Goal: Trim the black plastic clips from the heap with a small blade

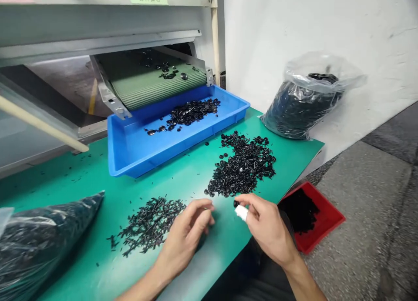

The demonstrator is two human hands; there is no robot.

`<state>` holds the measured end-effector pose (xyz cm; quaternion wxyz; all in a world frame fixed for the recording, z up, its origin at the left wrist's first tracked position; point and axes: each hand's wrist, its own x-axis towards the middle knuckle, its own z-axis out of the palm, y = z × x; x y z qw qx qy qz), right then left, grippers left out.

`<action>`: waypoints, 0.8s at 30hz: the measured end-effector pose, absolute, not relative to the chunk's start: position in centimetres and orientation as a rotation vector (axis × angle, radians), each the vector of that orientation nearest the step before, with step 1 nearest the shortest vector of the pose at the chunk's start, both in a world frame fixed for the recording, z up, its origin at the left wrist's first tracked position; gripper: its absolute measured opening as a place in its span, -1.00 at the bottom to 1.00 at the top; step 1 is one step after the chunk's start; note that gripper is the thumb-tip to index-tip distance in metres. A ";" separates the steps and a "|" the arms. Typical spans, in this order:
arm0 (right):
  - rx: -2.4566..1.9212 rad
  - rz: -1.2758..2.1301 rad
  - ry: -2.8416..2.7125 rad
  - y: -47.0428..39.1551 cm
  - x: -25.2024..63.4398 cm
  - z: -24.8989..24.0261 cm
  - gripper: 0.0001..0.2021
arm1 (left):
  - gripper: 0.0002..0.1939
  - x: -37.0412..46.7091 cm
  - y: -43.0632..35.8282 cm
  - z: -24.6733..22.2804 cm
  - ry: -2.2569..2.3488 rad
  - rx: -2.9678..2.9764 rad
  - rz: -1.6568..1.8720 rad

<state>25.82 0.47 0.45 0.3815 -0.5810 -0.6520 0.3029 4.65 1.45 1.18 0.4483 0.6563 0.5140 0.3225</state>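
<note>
Between the thumb and index finger of my right hand [269,229] is a small round black part [236,203]; the thumb wears a white cover [241,212]. Just left of it, my left hand [189,231] is closed with curled fingers, and whatever they may hold is hidden. Beyond both hands lies a heap of small black round parts and thin pieces [243,166] on the green tabletop [222,244]. Beside my left hand spreads a looser pile of thin black branching pieces [148,225].
A blue tray [156,159] holding black parts sits under the end of a green conveyor belt [153,85]. Filled plastic bags stand at the right back [300,103] and left front [42,244]. Below the table's right edge is a red bin [329,218] with black pieces.
</note>
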 end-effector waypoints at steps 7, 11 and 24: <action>-1.322 1.006 -1.639 0.3 24.1 1.0 -0.67 | -0.78 8.1 1.7 0.8 0.978 0.913 0.817; -1.255 0.966 -1.664 0.2 24.7 0.3 -0.63 | -0.84 7.4 1.7 0.2 1.001 0.705 0.905; -1.456 0.526 -1.860 -1.5 23.5 0.4 -0.58 | -0.87 7.1 1.2 -0.3 0.970 0.637 0.927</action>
